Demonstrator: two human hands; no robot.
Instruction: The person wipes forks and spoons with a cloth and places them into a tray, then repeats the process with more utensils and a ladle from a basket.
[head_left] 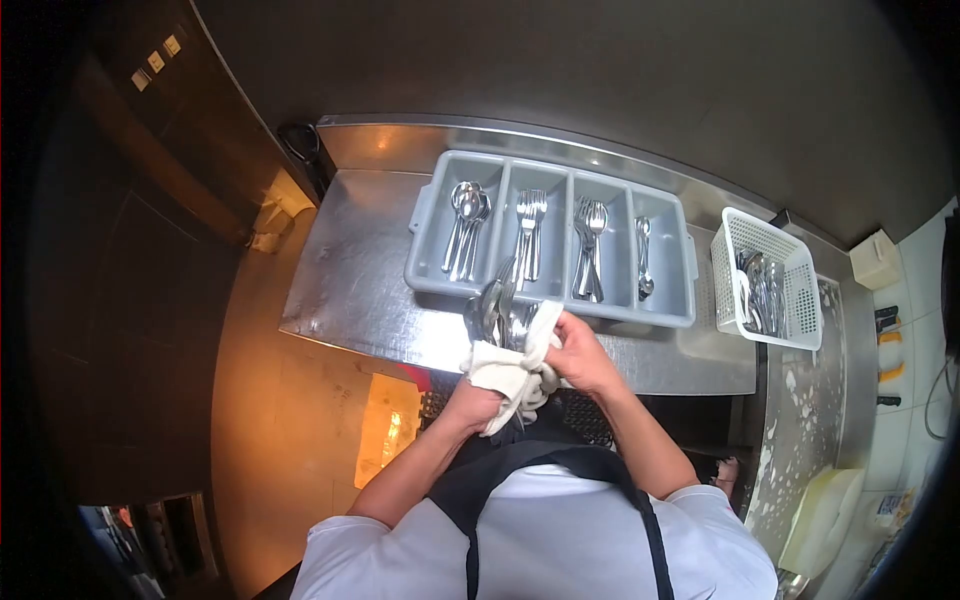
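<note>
A bundle of spoons and forks (495, 308) stands heads up, wrapped round its lower part by a white cloth (500, 370). My left hand (474, 404) is closed round the bundle through the cloth, its fingers mostly hidden. On the other side, my right hand (582, 354) grips a fold of the same cloth against the cutlery. Just beyond both hands is a grey cutlery tray (553, 300) divided into compartments. From left to right it holds spoons (467, 225), forks (530, 230), more forks (592, 245) and small spoons (644, 258).
A white perforated basket (800, 290) with mixed cutlery (765, 295) stands right of the tray on the steel counter (350, 250). Farther right is a wet, soapy steel surface (800, 410). Knives (888, 345) hang on the right wall. The tiled floor (270, 400) lies to the left.
</note>
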